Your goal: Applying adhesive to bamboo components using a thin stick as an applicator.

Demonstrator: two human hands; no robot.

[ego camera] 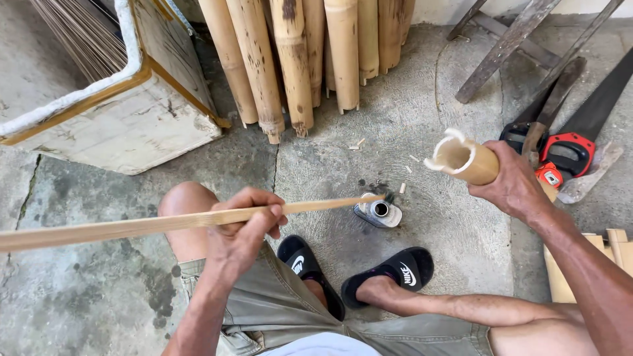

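My left hand [245, 227] grips a long thin bamboo strip [132, 227] that runs from the left edge to the middle. Its darkened tip hangs just over a small open metal can [378, 213] lying tilted on the concrete floor. My right hand [514, 184] holds a short hollow bamboo tube [461, 159], its open chipped end turned toward the strip. My feet in black slide sandals [389, 273] rest near the can.
Several thick bamboo poles [297, 59] lean at the back. A worn white box [125, 105] with thin sticks stands at left. Hand saws [580, 132], a small red tool and wooden legs lie at right. Cut bamboo pieces [616, 247] sit at the right edge.
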